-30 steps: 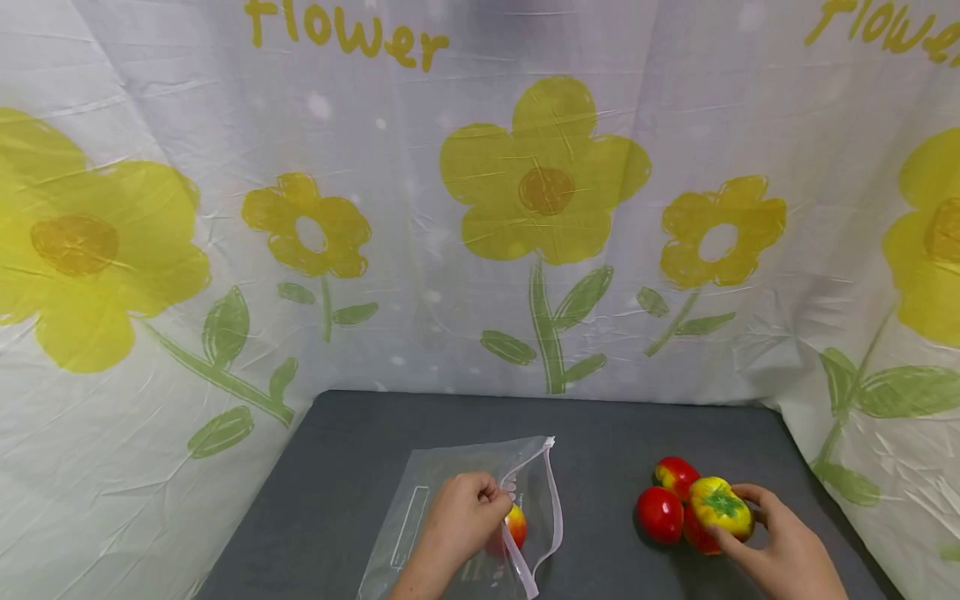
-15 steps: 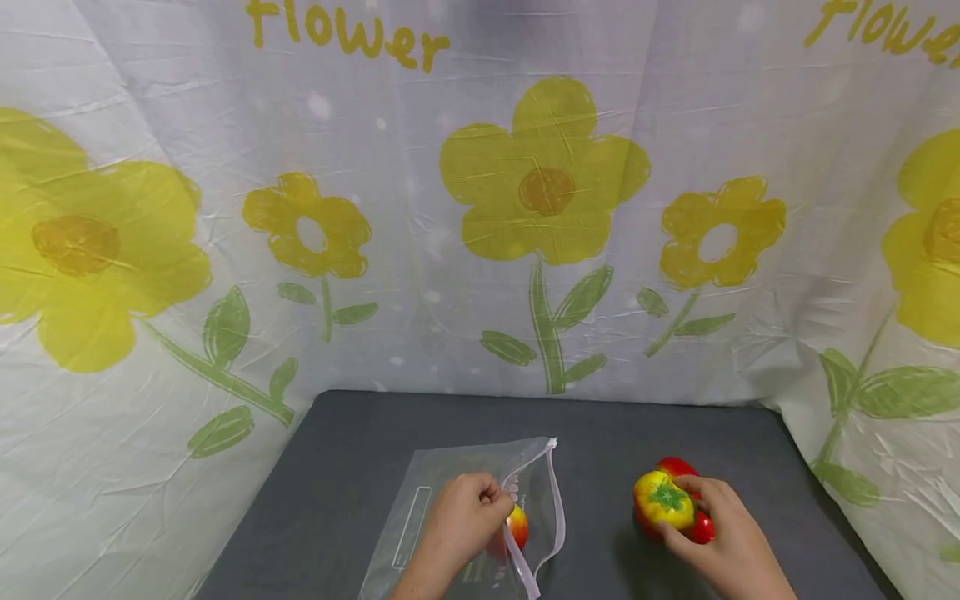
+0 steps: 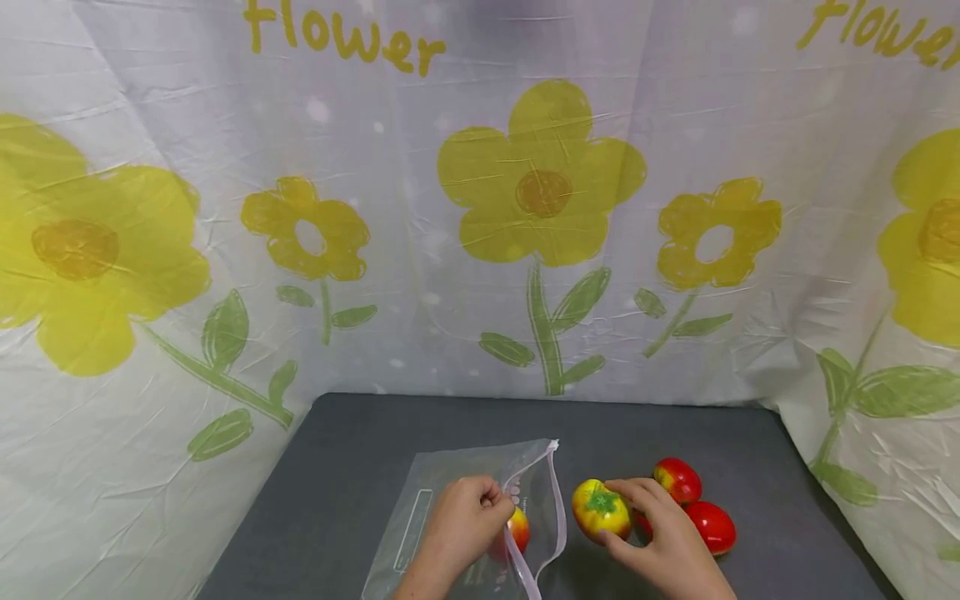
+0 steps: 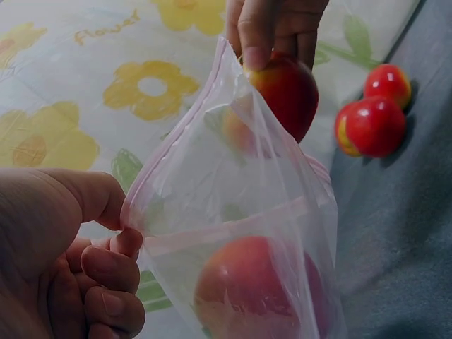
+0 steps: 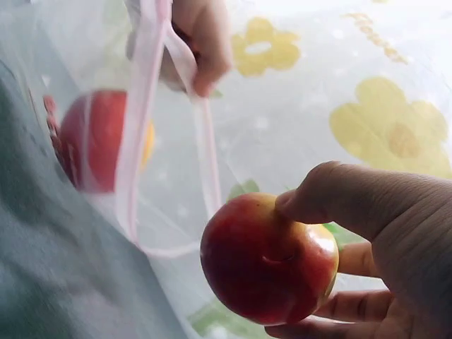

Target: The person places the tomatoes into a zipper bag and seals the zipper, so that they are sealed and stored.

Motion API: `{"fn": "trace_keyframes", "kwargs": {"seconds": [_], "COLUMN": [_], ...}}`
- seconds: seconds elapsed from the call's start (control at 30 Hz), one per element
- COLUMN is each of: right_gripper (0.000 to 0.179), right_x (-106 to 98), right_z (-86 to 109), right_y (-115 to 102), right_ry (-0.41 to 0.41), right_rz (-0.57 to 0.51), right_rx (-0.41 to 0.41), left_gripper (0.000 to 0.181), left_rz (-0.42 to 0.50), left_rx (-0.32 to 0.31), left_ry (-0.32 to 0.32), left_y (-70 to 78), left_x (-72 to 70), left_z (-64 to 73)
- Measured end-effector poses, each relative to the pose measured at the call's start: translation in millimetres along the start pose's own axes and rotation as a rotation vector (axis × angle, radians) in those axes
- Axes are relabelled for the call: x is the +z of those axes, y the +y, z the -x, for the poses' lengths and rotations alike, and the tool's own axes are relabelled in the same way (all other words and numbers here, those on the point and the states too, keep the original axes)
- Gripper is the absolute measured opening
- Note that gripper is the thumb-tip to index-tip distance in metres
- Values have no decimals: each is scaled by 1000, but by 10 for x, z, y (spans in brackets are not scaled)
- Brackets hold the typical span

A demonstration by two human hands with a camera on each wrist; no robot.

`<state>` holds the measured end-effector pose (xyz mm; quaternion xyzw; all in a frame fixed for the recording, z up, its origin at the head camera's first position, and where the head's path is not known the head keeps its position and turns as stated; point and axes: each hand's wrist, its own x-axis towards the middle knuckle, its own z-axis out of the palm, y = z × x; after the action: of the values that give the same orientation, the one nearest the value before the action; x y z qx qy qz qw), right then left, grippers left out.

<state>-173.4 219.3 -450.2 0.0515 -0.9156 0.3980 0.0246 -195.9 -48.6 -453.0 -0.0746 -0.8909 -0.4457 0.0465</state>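
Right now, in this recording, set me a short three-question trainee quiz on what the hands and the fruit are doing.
1. True or false: the left hand pinches the rim of the clear zip bag, holding its mouth open.
2. How many toy tomatoes lie loose on the grey table? A one, B two, C four.
3. Fill in: the right hand holds a yellow-and-red toy tomato just outside the bag's ____.

Key: 1 true; 2 B; 3 mouth. One fruit already sits inside the bag.
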Motion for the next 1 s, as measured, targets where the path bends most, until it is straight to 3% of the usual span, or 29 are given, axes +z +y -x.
{"fn": "trace_keyframes", "kwargs": {"seconds": [0.2, 0.47, 0.57, 0.87, 1.0], "right_gripper": [56, 55, 54, 50, 47], "right_x": [162, 300, 336, 470, 521], "right_z": [-42, -69, -84, -131, -149], "right_y": [-81, -102, -104, -152, -174], "right_ry": [-65, -134, -156, -170, -167], "right_rz": [-42, -21, -31, -32, -27], "right_rx": [-56, -166, -179, -191, -171], "left_gripper": [21, 17, 16, 21, 22], "left_rz": [4, -8, 1, 2, -7], "left_rx": [-37, -22, -19, 69, 72], "left_ry": [-18, -14, -14, 21, 22], "left_y": [37, 48, 48, 47, 52], "left_x": [2, 25, 31, 43, 42], "left_z": [7, 11, 14, 25, 24]}}
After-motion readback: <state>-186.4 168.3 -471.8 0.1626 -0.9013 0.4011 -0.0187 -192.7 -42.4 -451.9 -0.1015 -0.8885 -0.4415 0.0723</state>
